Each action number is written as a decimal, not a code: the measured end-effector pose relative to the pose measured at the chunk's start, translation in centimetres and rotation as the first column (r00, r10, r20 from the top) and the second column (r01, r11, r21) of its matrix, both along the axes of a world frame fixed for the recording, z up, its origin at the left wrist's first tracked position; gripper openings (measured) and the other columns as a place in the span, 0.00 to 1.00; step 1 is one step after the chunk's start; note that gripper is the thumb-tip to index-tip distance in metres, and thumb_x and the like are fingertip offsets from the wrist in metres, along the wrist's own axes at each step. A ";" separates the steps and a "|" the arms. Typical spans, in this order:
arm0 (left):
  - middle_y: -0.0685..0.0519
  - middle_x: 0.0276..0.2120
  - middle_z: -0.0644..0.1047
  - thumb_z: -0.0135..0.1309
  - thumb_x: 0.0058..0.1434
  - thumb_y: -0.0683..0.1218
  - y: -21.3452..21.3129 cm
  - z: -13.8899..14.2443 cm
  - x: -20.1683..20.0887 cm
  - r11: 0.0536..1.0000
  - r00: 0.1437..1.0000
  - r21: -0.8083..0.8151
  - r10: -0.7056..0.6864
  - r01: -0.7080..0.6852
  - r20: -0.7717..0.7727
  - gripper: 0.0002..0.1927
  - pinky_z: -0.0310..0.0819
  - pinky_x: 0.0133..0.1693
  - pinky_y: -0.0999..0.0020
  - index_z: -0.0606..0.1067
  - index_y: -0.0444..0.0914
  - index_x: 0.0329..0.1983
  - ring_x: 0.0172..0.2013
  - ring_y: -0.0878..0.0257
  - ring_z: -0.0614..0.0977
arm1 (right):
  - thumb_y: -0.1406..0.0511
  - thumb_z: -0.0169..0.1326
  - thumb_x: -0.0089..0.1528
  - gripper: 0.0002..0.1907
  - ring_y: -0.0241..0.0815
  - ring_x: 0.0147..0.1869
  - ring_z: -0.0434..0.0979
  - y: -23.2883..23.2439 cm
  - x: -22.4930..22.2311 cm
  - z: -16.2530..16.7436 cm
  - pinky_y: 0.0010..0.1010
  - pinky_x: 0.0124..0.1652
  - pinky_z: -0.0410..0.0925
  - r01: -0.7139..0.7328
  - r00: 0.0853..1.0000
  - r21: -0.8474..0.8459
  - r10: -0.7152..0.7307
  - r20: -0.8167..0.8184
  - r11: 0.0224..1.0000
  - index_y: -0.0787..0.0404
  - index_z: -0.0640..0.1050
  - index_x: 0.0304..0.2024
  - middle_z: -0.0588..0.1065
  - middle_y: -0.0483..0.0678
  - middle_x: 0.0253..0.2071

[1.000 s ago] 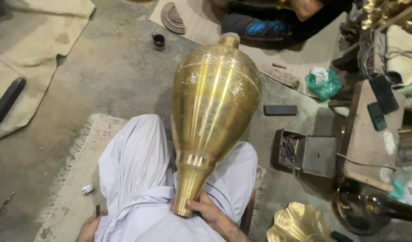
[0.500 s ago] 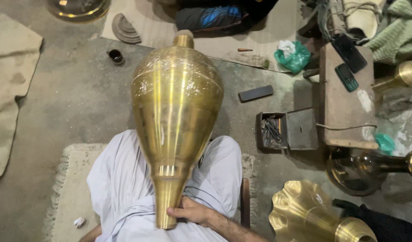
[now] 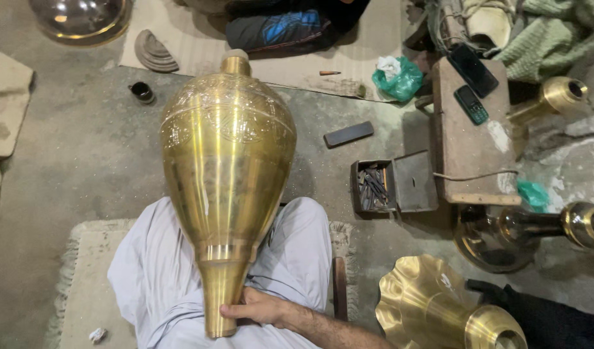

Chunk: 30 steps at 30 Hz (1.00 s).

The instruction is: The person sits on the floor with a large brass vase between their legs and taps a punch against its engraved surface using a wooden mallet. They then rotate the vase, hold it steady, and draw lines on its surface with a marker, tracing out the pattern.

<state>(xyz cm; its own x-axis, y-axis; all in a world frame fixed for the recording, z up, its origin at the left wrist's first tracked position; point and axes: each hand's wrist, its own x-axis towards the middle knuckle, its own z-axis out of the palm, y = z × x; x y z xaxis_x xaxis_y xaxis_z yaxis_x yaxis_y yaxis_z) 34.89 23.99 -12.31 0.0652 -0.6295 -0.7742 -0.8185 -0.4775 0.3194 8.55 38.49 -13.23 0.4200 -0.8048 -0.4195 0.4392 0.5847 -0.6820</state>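
A big brass vase with an engraved band lies lengthwise over my lap, wide body away from me and narrow neck toward me. My right hand comes in from the lower right and is closed around the narrow neck near its end. My legs in light grey trousers are spread under the vase on a pale mat. My left hand does not show.
An open metal box of small tools and a dark flat bar lie on the concrete floor to the right. A wooden stool carries two phones. Brass pieces stand at lower right, and a small black cup sits at upper left.
The view has shifted, so the vase now sits more upright and central in frame. My right hand keeps its hold on the neck. My left hand, seen at lower left earlier, is out of view.
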 end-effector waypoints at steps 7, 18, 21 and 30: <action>0.39 0.37 0.83 0.58 0.62 0.53 1.7 1.2 -0.2 1.000 1.000 -0.025 -0.006 0.006 0.010 0.25 0.77 0.40 0.55 0.78 0.29 0.54 0.38 0.49 0.85 | 0.52 0.57 0.67 0.38 0.39 0.71 0.69 0.2 0.2 0.4 0.33 0.68 0.61 0.032 0.999 0.022 -0.031 -0.038 0.999 0.66 0.62 0.72 0.70 0.50 0.66; 0.38 0.38 0.84 0.61 0.58 0.52 0.8 -0.6 0.3 0.997 0.998 -0.061 -0.034 0.037 0.061 0.28 0.78 0.40 0.56 0.79 0.29 0.56 0.38 0.48 0.86 | 0.54 0.59 0.65 0.35 0.38 0.67 0.72 0.7 0.9 0.2 0.31 0.64 0.65 0.089 0.994 0.036 -0.087 -0.066 0.995 0.64 0.67 0.69 0.74 0.49 0.62; 0.38 0.38 0.84 0.61 0.57 0.52 -0.3 0.3 -0.1 0.995 0.995 -0.083 -0.053 0.060 0.082 0.28 0.78 0.40 0.56 0.79 0.29 0.56 0.38 0.48 0.86 | 0.56 0.60 0.64 0.34 0.39 0.64 0.73 0.7 1.5 -0.4 0.33 0.62 0.67 0.110 0.993 0.023 -0.108 -0.055 0.994 0.63 0.67 0.67 0.74 0.49 0.59; 0.48 0.22 0.71 0.48 0.62 0.48 -6.2 1.7 -1.3 0.977 0.977 0.178 0.144 -0.115 -0.158 0.20 0.57 0.22 0.59 0.75 0.29 0.51 0.20 0.57 0.67 | 0.58 0.65 0.64 0.33 0.38 0.60 0.74 0.2 5.3 -2.2 0.30 0.59 0.70 0.291 0.957 -0.081 -0.292 0.003 0.953 0.67 0.70 0.65 0.75 0.48 0.56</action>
<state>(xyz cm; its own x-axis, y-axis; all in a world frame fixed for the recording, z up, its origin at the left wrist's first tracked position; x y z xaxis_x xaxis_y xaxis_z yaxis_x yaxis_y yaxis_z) 33.59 17.83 -10.58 -0.0032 -0.4850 -0.8745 -0.6871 -0.6343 0.3543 13.83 38.68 -15.44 0.1592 -0.9225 -0.3516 0.5764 0.3760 -0.7255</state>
